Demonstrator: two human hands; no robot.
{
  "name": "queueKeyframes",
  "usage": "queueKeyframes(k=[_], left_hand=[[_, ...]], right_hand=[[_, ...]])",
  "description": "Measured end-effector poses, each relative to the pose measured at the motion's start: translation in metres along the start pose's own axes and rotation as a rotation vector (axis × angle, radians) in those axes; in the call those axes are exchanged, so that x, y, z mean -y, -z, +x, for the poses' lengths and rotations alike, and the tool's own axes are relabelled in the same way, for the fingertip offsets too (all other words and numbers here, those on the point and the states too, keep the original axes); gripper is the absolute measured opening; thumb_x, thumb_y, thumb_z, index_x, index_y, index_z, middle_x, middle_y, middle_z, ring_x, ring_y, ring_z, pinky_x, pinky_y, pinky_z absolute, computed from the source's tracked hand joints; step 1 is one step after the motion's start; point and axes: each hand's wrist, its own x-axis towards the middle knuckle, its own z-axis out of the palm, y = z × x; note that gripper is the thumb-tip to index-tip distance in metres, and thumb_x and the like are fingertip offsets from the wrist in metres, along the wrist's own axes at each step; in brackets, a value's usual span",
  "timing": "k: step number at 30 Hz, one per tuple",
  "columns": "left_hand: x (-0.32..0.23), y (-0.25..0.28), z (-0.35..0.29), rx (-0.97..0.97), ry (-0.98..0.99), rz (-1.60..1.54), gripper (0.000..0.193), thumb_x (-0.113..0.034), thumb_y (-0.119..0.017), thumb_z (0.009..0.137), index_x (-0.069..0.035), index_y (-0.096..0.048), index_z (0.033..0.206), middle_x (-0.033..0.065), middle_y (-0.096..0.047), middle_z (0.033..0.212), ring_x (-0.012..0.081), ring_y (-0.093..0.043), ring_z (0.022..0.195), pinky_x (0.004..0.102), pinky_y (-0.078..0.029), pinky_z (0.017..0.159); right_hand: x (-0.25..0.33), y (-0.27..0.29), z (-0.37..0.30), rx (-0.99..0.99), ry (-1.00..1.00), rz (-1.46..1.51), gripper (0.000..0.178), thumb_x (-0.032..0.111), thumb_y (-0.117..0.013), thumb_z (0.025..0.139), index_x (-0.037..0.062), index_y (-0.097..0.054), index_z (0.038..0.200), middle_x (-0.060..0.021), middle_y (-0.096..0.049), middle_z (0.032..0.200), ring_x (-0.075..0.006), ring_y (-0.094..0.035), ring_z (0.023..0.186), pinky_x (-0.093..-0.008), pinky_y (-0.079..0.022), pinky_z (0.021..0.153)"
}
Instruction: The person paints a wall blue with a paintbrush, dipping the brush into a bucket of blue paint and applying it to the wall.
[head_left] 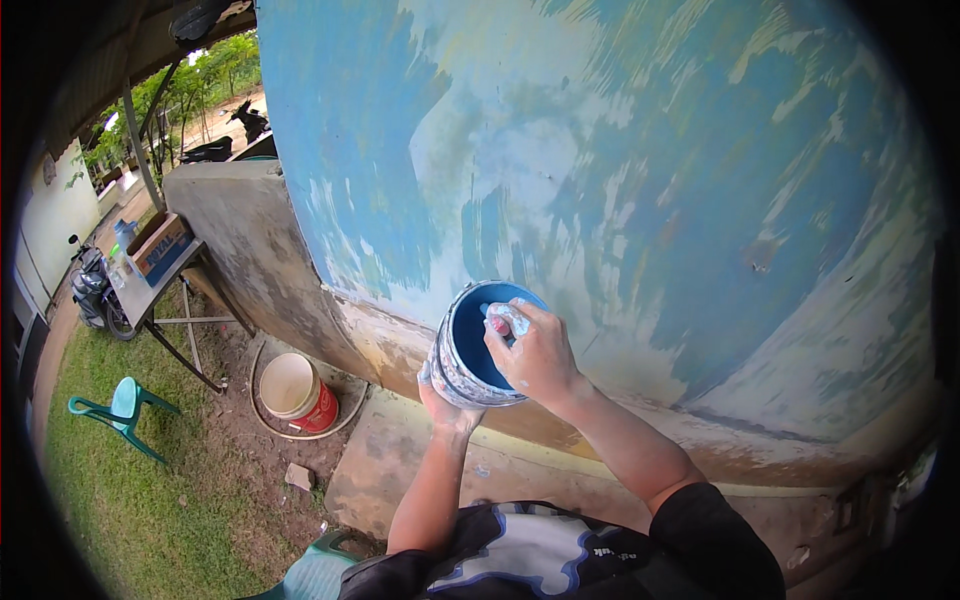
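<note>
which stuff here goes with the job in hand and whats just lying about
Likely the job:
- pail in left hand
- paint-smeared tool in right hand, partly hidden
- blue-streaked wall

Probably just about:
- green chair on grass
- red-white bucket
- box on table
- motorbike
- brick

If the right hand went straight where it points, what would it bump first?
Probably the blue inside wall of the bucket: the right hand is at its mouth, though depth is hard to judge.
</note>
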Motion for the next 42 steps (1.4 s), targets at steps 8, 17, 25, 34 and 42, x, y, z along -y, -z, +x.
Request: queueKeyframes(k=[8,17,25,34,42], left_hand=[[-0.011,0.014,0.003,-0.022,-0.084,0.081,0.068,-0.055,-0.043,0.102,-0.007,-0.055,0.15,0.0169,-0.058,0.151,0.0369,-0.056,0.138,0.0525,-0.046,0.116],[-0.012,-0.007,0.009,-0.003,-0.121,0.079,0.064,-0.047,-0.044,0.104,-0.002,-0.055,0.148,0.02,-0.059,0.149,0.0376,-0.06,0.133,0.0535,-0.047,0.115],[-0.012,0.003,0.006,-0.044,-0.053,-0.01,0.064,-0.049,-0.046,0.104,-0.005,-0.054,0.149,0.0167,-0.057,0.153,0.0366,-0.056,0.137,0.0546,-0.045,0.117],[-0.02,0.013,0.012,0.014,-0.122,0.061,0.066,-0.051,-0.044,0.103,-0.007,-0.052,0.151,0.0169,-0.055,0.155,0.0375,-0.054,0.139,0.0567,-0.042,0.119],[-0.021,0.019,0.015,-0.023,-0.112,0.082,0.067,-0.054,-0.045,0.102,-0.007,-0.056,0.148,0.0165,-0.059,0.15,0.0372,-0.057,0.137,0.0548,-0.044,0.118]], right_hand=[[0.007,0.023,0.006,0.431,-0.023,0.527,0.019,0.014,-0.076,0.09,-0.0034,-0.076,0.099,-0.0222,-0.075,0.092,-0.0382,-0.07,0.08,-0.0427,-0.055,0.076],[-0.005,0.083,0.064,1.04,-0.148,0.283,0.024,0.023,-0.081,0.091,0.0033,-0.079,0.104,-0.0119,-0.077,0.104,-0.0281,-0.067,0.091,-0.0395,-0.052,0.088],[0.003,0.066,0.09,0.677,0.449,0.075,0.008,0.007,-0.07,0.095,0.0002,-0.074,0.093,-0.017,-0.075,0.1,-0.0385,-0.071,0.092,-0.047,-0.055,0.086],[-0.019,0.02,0.074,0.871,0.505,-0.197,0.006,0.004,-0.067,0.087,0.0064,-0.07,0.091,-0.0103,-0.068,0.098,-0.0338,-0.071,0.093,-0.0444,-0.058,0.075],[-0.033,0.007,0.056,0.863,0.251,-0.075,0.027,0.016,-0.071,0.088,-0.0052,-0.063,0.074,-0.0238,-0.062,0.071,-0.0365,-0.061,0.063,-0.0459,-0.05,0.064]])
